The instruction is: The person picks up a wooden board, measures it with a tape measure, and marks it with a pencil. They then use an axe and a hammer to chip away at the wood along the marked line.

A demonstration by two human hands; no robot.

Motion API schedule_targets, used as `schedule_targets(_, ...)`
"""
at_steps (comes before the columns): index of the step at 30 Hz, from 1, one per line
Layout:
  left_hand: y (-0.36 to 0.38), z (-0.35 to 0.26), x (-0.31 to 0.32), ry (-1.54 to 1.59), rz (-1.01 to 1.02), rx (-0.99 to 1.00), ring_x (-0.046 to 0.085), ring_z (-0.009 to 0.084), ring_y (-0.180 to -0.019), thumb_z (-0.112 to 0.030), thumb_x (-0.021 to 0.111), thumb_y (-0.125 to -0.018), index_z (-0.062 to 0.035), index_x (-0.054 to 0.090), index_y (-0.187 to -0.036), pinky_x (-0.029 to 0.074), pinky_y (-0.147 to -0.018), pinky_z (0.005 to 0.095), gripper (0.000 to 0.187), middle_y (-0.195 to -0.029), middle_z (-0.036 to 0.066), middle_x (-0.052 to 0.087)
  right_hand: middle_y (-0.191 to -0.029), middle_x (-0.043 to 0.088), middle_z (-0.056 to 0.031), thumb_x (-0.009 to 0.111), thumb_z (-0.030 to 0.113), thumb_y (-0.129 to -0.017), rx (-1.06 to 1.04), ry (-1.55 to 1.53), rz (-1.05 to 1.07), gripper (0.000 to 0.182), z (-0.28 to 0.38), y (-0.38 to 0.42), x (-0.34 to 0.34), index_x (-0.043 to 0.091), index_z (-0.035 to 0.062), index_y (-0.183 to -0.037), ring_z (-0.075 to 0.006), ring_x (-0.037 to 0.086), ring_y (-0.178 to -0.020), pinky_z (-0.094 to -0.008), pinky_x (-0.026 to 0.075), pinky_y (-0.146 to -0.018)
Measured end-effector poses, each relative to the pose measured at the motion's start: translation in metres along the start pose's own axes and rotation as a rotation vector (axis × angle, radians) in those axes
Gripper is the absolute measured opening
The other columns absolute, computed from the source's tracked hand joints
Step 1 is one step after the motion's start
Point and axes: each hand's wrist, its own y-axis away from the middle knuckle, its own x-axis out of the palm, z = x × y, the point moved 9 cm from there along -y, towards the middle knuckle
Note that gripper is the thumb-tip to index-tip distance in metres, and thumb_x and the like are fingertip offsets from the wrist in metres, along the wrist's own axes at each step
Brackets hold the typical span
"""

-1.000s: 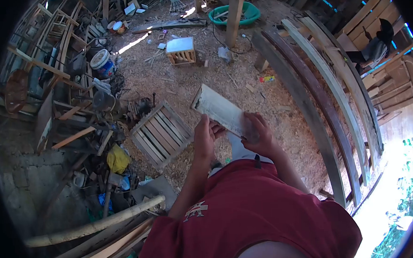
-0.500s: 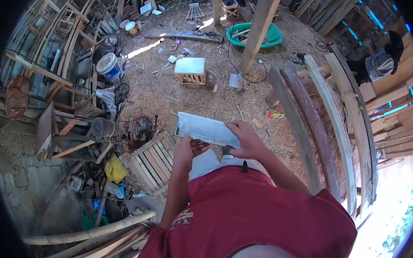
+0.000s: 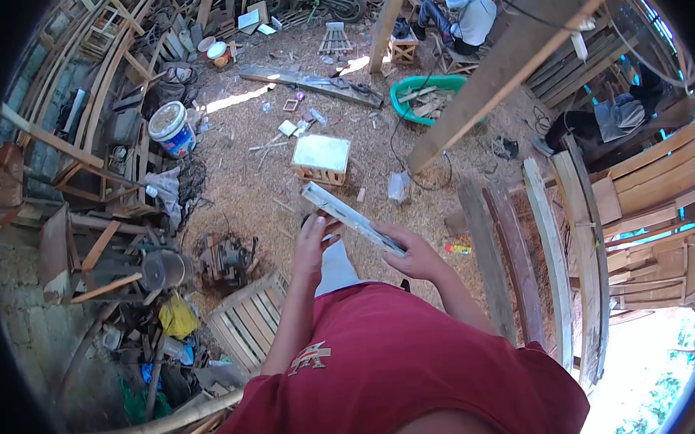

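A short board (image 3: 352, 218), whitish and worn, is held in front of my waist and seen nearly edge-on. It slants from upper left down to the right. My left hand (image 3: 314, 241) grips it from below near its upper-left part, with the fingers partly behind it. At the lower-right end, my right hand (image 3: 409, 253) has its fingers wrapped round the board. Past the board, a slatted wooden crate with a whitish top (image 3: 321, 157) stands on the ground.
Shavings cover the ground. A slatted wooden panel (image 3: 247, 320) lies at my left, near a machine (image 3: 225, 259). Long planks (image 3: 550, 261) stretch along my right. A wooden post (image 3: 505, 75) rises ahead beside a green tub (image 3: 408, 108). One person (image 3: 475, 18) sits at the back; another (image 3: 617, 116) is at right.
The board has turned from showing its broad face to showing mostly its narrow edge. Both hands still hold it. The view has shifted, bringing the seated person at the back more fully into sight.
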Motion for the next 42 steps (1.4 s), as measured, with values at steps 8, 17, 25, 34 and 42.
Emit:
schedule_targets(8, -0.166, -0.073, -0.016, 0.238, 0.118, -0.036, 0.063, 0.0172, -0.119, -0.025, 0.058, -0.108, -0.0087, 0.043, -0.148, 0.054, -0.098, 0.0371, 0.046, -0.127, 0.006, 0.065, -0.111, 0.074, -0.0171, 0.063, 0.022, -0.100, 0.268, 0.056, 0.093, 0.044, 0.014, -0.168, -0.022, 0.060, 0.0053, -0.140, -0.0295, 0.071, -0.105, -0.0396, 0.053, -0.094)
schedule_targets(17, -0.240, -0.157, -0.004, 0.547, 0.179, 0.135, 0.062, 0.0217, -0.123, -0.010, 0.050, -0.107, -0.0063, 0.036, -0.153, 0.053, -0.103, 0.0378, 0.048, -0.135, 0.012, 0.060, -0.120, 0.073, -0.0148, 0.072, 0.019, -0.097, 0.162, -0.105, -0.419, 0.037, 0.028, -0.280, -0.047, 0.066, 0.0034, -0.130, -0.0237, 0.069, -0.113, -0.0370, 0.053, -0.097)
schedule_targets(25, -0.273, -0.219, -0.034, 0.495, 0.094, 0.265, 0.069, 0.0229, -0.111, -0.005, 0.049, -0.105, -0.0047, 0.034, -0.152, 0.060, -0.094, 0.0385, 0.049, -0.130, 0.013, 0.063, -0.100, 0.071, -0.0047, 0.060, 0.015, -0.105, 0.133, -0.175, -0.443, 0.027, 0.025, -0.349, -0.079, 0.066, 0.0022, -0.127, -0.0074, 0.061, -0.080, -0.0238, 0.051, -0.072)
schedule_targets(34, -0.352, -0.220, -0.090, 0.537, -0.252, 0.233, 0.068, 0.0171, -0.104, -0.008, 0.048, -0.106, -0.0056, 0.040, -0.147, 0.062, -0.080, 0.0308, 0.041, -0.125, 0.009, 0.062, -0.093, 0.072, -0.0069, 0.047, 0.030, -0.112, 0.149, -0.471, -0.261, 0.038, -0.016, -0.479, -0.092, 0.067, -0.0001, -0.125, -0.0076, 0.059, -0.069, -0.0238, 0.047, -0.062)
schedule_targets(42, -0.526, -0.226, -0.102, 0.624, -0.528, 0.209, 0.062, 0.0281, -0.126, -0.007, 0.044, -0.107, -0.0050, 0.038, -0.149, 0.057, -0.102, 0.0447, 0.042, -0.140, 0.015, 0.055, -0.120, 0.065, -0.0074, 0.062, 0.020, -0.101, -0.124, -0.223, 0.196, 0.031, -0.052, -0.684, -0.125, 0.068, 0.0078, -0.129, -0.0148, 0.062, -0.104, -0.0286, 0.052, -0.081)
